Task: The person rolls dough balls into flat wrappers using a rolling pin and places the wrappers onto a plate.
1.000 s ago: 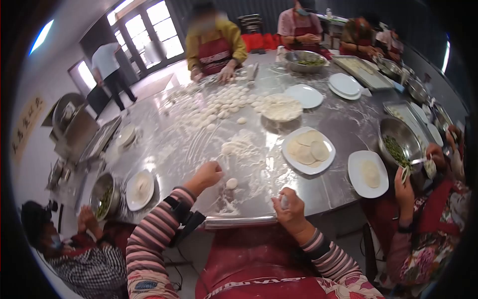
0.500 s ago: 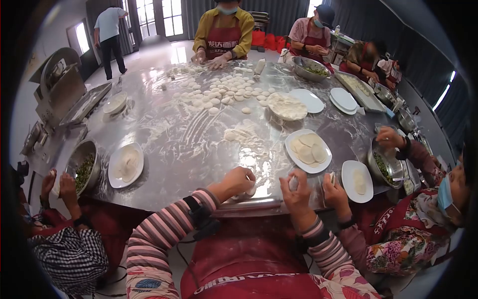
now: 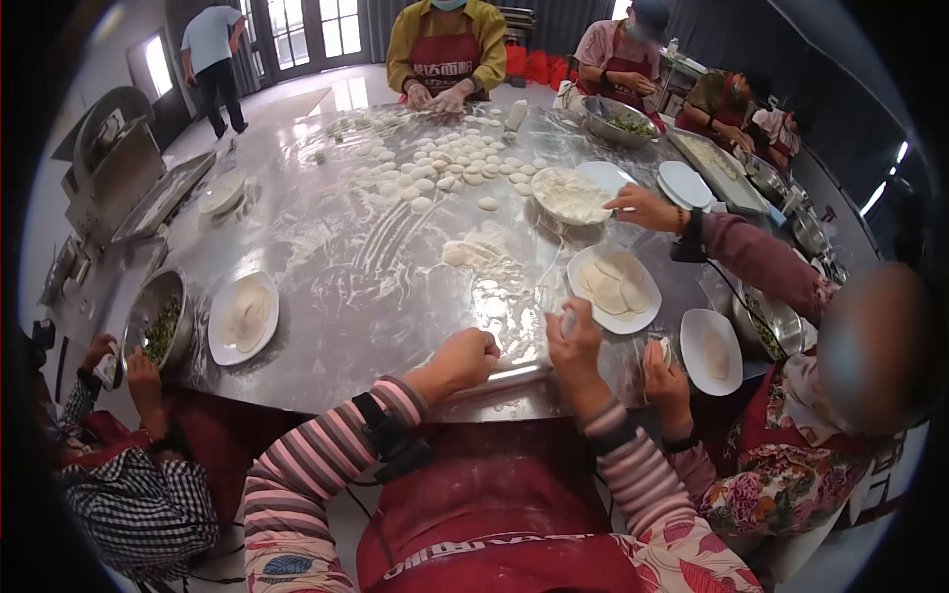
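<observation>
My left hand (image 3: 461,362) is low over the near edge of the steel table (image 3: 346,326). Its fingers are closed, and the piece of dough at the fingertips is almost wholly hidden. To the right, my right hand (image 3: 579,348) is wrapped round a pale rolling pin (image 3: 568,322), of which only one end shows. Just beyond that hand stands a white plate (image 3: 647,318) with several flat dough wrappers (image 3: 615,284). Loose flour (image 3: 484,255) is spread on the table in front of both hands.
A co-worker's hand (image 3: 647,209) reaches to the flour bowl (image 3: 571,198); their other hand (image 3: 665,381) holds dough near my right. Many dough pieces (image 3: 450,163) lie farther back. Filling bowls (image 3: 158,321) and plates (image 3: 244,318) stand at the sides.
The co-worker on the right has stretched an arm from the filling bowl across to the flour bowl. My hands have shifted slightly, and the dough edge at my left fingertips is now hidden.
</observation>
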Tool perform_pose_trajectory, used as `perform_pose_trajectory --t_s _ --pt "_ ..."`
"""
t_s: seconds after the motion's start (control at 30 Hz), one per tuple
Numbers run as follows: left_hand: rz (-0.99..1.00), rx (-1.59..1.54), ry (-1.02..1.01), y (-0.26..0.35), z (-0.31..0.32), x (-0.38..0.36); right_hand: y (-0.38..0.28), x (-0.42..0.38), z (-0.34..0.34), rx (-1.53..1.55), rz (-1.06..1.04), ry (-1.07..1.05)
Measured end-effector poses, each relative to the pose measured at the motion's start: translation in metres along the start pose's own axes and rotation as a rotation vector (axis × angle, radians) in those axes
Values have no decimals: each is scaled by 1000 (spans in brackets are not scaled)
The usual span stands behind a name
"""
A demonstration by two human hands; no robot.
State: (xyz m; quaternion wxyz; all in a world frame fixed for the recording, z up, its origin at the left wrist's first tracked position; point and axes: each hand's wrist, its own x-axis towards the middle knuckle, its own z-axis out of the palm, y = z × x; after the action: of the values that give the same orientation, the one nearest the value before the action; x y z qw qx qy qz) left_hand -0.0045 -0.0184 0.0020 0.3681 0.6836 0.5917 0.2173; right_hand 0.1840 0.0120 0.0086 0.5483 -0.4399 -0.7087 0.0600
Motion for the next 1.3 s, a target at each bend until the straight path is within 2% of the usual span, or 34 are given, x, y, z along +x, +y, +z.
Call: perform_pose_trajectory --t_s 0.17,0.23,0.33,0.37,0.43,0.5,0.57,0.63,0.7,0.77,0.83,0.93,0.97,1.03,1.07,1.2,1.3 --pt "154 104 43 11 -5 9 2 7 4 2 -99 16" --pt "184 190 -102 12 -6 11 -5 -15 -18 -27 0 -6" --pt "133 125 -88 3 -6 9 -23 -39 -44 62 106 -31" --pt "89 77 -119 2 -6 7 -21 -35 -40 63 111 -33" --pt "105 83 -144 3 -4 6 -12 -19 -21 -4 -17 36" --pt "127 90 -149 7 -5 10 -1 1 1 7 41 -4" --pt "97 88 -41 5 -3 16 4 11 13 58 45 -42" --pt "150 82 -82 7 -8 18 1 3 3 20 21 -19" --pt "159 136 -214 9 -11 13 -10 -15 -20 -12 24 -17" --pt "169 150 -155 2 -10 11 -19 -40 -38 35 72 21" --pt "104 58 -180 0 -13 6 -20 -38 -39 21 59 8" --pt "117 64 -269 4 -15 9 -7 -17 -16 -11 26 -1" --pt "120 71 -266 4 -13 12 1 -6 -4 -29 11 -19" --pt "138 112 -103 8 -9 18 5 8 11 -5 32 -52" --pt "129 145 -113 9 -7 21 6 12 14 14 52 -92" --pt "202 231 -224 8 -7 16 -10 -16 -20 -36 -35 2" --pt "153 131 -202 4 -9 12 -20 -47 -47 37 63 -47"
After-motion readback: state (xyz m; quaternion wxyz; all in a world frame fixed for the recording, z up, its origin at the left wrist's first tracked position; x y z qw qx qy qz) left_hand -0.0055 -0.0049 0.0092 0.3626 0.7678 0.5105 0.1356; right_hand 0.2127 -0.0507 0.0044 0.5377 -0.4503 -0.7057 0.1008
